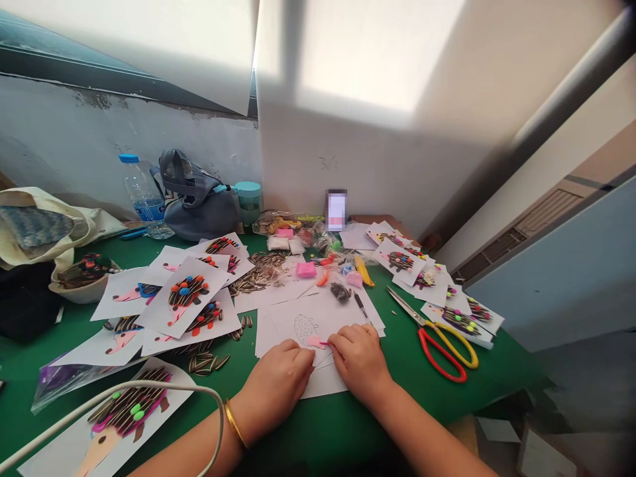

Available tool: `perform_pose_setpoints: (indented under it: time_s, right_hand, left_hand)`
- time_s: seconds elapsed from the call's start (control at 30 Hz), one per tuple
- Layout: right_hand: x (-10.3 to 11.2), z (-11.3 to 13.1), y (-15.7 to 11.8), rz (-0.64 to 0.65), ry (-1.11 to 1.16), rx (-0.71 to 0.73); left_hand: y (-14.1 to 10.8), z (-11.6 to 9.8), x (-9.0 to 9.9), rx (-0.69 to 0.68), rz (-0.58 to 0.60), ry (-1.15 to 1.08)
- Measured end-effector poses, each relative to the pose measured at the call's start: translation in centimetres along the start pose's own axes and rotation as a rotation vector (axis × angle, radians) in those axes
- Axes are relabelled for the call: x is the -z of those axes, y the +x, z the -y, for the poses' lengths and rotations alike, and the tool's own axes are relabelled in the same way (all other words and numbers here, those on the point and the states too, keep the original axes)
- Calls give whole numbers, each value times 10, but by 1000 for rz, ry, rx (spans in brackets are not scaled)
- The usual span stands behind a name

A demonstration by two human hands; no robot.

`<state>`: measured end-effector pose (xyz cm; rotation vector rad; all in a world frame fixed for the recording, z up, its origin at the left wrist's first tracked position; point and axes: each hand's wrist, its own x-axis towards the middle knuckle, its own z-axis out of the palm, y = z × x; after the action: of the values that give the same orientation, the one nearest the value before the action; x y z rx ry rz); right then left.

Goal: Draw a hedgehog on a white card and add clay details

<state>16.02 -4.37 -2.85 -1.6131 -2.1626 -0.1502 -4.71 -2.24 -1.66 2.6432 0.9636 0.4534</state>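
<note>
While the right hand pinches a slim pink piece at the flattened, soft-looking pink clay on the drawn-on white paper, the left hand curls beside it; whether it grips anything, I cannot tell. Striped, pointed seeds and steel-bladed scissors lie on the green bench, before a scuffed pale wall.

Scissors right of the middle sheets, seeds left, probably a phone behind.

Hands near each other, fingers curled
</note>
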Motion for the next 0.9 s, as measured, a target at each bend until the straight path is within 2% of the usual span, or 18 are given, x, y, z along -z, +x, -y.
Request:
perform_pose_setpoints:
  time_s: [0.33,0.53,0.9]
  right_hand:
    - [2,3,4,11,-116,105]
    - [3,-4,-1,15,-74,94]
    - [-3,-4,-5,-5,-28,41]
  left_hand:
    - [1,0,-2,5,-9,-7]
    - [0,0,0,0,-45,-31]
    - [0,0,-1,12,-9,-4]
